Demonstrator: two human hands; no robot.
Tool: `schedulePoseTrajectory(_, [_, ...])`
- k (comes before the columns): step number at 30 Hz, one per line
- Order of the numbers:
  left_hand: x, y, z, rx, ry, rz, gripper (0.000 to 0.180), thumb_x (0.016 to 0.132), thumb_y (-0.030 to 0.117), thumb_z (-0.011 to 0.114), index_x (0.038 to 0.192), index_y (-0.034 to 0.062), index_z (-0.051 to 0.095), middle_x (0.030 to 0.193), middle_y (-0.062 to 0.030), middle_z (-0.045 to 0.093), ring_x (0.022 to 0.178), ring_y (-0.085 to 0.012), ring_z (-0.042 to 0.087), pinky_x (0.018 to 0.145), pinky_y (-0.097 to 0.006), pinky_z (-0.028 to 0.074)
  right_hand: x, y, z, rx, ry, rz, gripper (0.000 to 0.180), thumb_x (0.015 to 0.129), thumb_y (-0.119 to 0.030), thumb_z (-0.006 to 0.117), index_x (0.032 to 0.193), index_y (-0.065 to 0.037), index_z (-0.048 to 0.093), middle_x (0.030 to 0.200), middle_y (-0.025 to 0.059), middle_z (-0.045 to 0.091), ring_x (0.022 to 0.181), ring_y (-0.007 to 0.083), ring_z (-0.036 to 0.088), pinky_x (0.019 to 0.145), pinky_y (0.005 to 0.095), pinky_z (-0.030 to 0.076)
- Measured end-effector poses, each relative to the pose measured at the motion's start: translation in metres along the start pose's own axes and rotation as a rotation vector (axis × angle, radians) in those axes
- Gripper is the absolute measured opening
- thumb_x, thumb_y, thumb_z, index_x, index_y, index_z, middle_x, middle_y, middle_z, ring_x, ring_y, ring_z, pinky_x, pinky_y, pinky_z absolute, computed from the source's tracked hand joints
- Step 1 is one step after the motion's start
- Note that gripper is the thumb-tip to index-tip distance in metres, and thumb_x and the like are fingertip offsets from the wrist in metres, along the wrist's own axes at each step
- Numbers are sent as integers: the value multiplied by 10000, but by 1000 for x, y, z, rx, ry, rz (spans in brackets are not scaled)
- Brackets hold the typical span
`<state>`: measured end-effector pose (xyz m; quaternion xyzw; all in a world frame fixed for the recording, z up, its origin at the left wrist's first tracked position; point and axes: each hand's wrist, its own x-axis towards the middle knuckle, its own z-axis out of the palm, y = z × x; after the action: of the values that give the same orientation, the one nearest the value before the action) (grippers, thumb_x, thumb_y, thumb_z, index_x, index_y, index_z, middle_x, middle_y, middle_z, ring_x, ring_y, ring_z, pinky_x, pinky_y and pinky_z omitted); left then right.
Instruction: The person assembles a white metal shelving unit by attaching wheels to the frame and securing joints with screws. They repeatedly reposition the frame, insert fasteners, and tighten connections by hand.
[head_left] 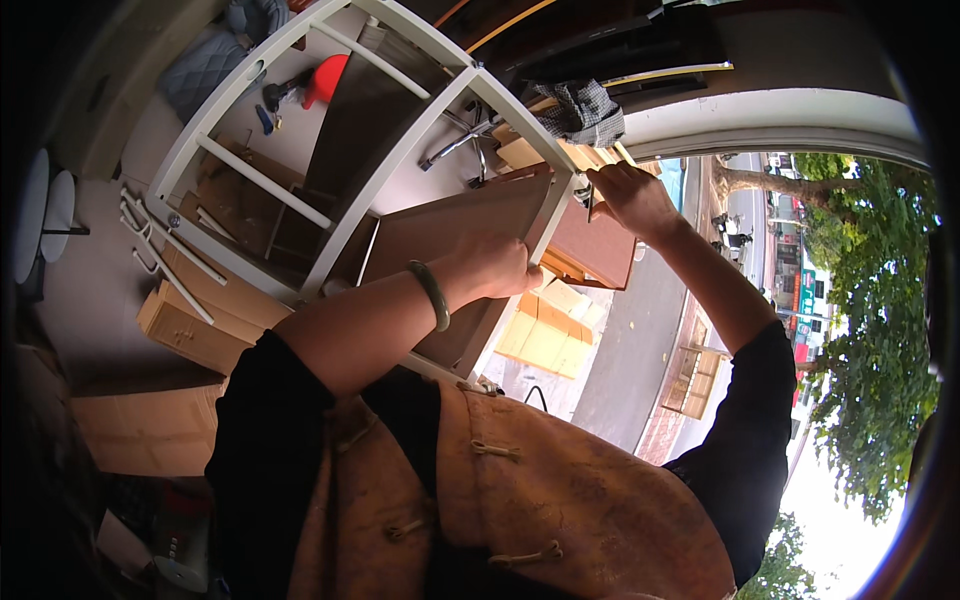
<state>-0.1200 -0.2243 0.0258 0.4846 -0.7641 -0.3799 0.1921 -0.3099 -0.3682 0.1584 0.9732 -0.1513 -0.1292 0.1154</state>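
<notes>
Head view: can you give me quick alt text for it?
The left hand grips the edge of a white barred furniture frame, and the right hand is at its corner, holding something too small to identify. Below is a brown apron; a street shows at right.

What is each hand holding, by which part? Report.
Left hand holds the white frame by its outer bar; right hand is at its corner, grip unclear.
</notes>
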Motion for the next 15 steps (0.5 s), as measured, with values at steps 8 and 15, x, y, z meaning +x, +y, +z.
schedulePoseTrajectory(8, [0,2,-1,13,45,-6,499,875,462,551,747,6,709,715,-164,691,672,-325,687,625,-430,555,56,24,49,416,-40,988,624,958,-512,491,658,11,647,644,186,643,643,319,661,644,470,513])
schedulePoseTrajectory(15, [1,-1,1,53,74,39,493,873,458,554,729,13,709,692,-152,687,644,-327,680,598,-425,551,29,36,53,489,97,820,479,931,-484,577,1030,-29,689,1094,167,655,1009,251,651,833,432,532])
